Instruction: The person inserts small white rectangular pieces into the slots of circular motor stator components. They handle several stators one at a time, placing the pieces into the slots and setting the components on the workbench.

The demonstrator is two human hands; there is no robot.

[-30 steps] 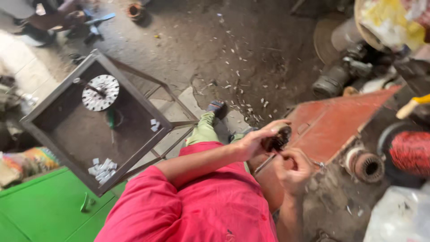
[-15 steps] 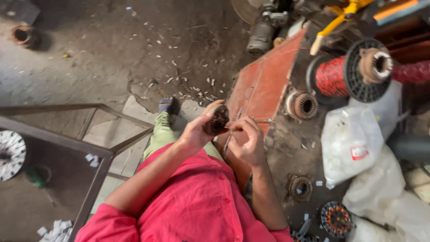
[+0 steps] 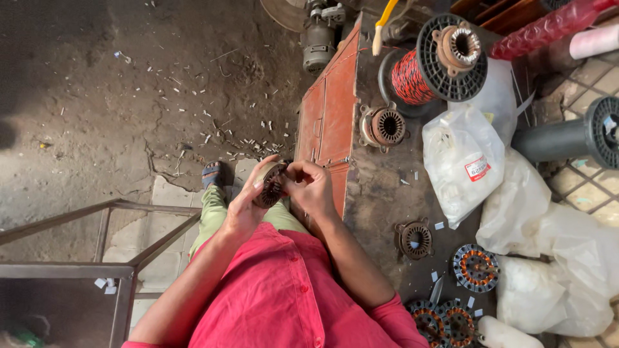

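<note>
Metal frame (image 3: 109,212), lower left. Left hand (image 3: 248,206) cups a small round stator core (image 3: 271,183), held before the chest. Right hand (image 3: 311,188) pinches at its rim, fingers closed; steady support and slot-by-slot work advisable. Rusty counter (image 3: 380,187) carries similar cores, wire spool (image 3: 438,61), plastic bags (image 3: 464,161).

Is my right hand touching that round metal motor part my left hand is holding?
Touching. The head view shows the right hand with its fingertips pressed against the round motor part, which the left hand cups from below.
</note>
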